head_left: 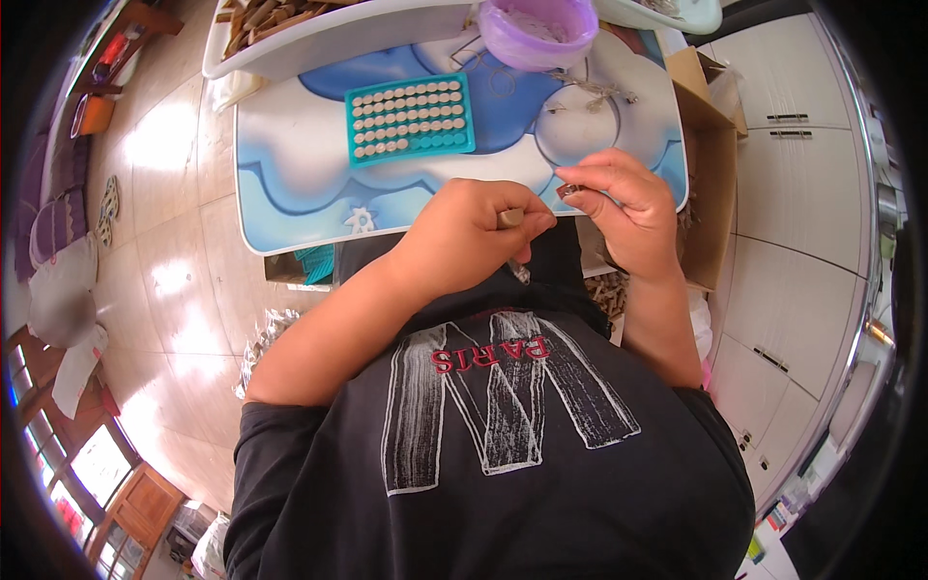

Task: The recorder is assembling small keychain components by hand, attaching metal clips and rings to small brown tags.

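My left hand (466, 232) is closed around a short tan-brown cylinder (509, 218), whose blunt end shows between thumb and forefinger. A small shiny bit (522, 273) pokes out beneath that hand. Beside it, my right hand (628, 208) pinches a small dark reddish-brown piece with a shiny part (570, 190) between thumb and fingertips; its exact kind is too small to make out. Both hands are over the near edge of the blue-and-white table (290, 208). Beyond them lies a teal tray (425, 156) with rows of round pale pieces (406, 101).
A white bin (338, 39) of brown pieces stands at the far left, with a purple bowl (536, 48) to its right. Thin silvery strands (594, 92) lie on the table. An open cardboard box (710, 193) stands at the table's right, before white cabinets (788, 184).
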Action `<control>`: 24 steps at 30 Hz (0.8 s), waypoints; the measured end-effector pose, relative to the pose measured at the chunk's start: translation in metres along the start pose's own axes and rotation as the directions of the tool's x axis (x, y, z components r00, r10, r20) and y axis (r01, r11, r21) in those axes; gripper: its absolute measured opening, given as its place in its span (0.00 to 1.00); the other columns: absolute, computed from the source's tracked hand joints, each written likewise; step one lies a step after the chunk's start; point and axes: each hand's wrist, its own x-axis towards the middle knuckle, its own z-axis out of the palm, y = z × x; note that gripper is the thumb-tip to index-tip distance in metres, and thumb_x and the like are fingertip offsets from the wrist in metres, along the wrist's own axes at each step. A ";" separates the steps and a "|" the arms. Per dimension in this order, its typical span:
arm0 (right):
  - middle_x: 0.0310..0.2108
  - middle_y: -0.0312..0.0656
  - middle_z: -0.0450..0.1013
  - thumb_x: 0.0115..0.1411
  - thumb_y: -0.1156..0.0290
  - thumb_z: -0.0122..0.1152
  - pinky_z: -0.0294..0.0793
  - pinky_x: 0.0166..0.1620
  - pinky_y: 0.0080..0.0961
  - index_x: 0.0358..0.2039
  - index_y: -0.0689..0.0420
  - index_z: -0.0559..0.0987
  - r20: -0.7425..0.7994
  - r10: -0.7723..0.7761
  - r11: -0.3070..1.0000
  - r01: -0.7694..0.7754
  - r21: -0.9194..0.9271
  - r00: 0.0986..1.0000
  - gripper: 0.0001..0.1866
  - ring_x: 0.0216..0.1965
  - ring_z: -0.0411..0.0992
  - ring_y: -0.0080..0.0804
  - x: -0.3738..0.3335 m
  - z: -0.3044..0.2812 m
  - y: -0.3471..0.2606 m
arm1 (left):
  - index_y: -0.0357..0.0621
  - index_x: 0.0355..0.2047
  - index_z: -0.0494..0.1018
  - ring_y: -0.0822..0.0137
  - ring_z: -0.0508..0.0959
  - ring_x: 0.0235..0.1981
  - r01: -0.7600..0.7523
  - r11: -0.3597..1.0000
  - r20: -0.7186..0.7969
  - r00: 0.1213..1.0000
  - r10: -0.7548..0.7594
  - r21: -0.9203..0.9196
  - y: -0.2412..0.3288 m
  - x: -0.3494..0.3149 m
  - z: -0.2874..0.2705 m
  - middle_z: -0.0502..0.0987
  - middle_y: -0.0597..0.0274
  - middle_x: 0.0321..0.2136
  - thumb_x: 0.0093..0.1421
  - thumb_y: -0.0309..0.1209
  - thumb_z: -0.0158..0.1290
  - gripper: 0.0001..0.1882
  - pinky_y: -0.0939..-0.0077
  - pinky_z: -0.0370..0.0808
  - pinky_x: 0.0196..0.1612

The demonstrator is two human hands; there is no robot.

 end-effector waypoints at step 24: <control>0.30 0.39 0.74 0.47 0.83 0.63 0.72 0.33 0.21 0.33 0.61 0.78 0.071 0.108 0.983 -0.117 0.144 0.992 0.11 0.33 0.73 0.28 0.059 0.095 0.005 | 0.38 0.36 0.71 0.83 0.63 0.14 -0.150 0.800 -0.374 0.922 -0.099 -0.581 -0.043 -0.022 -0.057 0.73 0.65 0.18 0.60 0.30 0.49 0.08 0.90 0.57 0.18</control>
